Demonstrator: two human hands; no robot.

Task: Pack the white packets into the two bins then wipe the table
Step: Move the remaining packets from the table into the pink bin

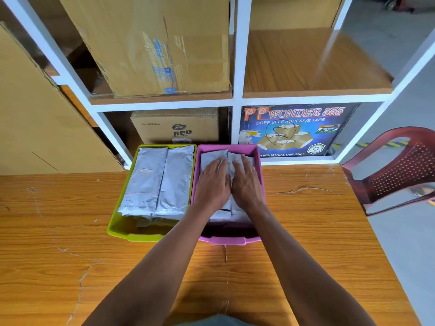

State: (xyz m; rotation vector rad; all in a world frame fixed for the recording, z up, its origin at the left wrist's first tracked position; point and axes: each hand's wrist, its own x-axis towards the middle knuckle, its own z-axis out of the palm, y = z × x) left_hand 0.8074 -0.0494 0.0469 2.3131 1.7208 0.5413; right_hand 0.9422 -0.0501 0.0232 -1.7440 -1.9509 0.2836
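Both forearms reach over the scratched wood-grain tabletop [70,231] into the pink bin [261,182]. Left hand [213,182] and right hand [247,182] lie flat, fingers straight, pressing white packets [213,156] down, gripping nothing. Green bin [117,222], touching pink's left side, already holds more packets [160,180]. Advice: press evenly, palms wide, so the slick, crinkly poly mailers settle below the rigid plastic rim without sliding. No loose packets visible; wiping looks next.

Bare forearms, grey-green garment [219,320]
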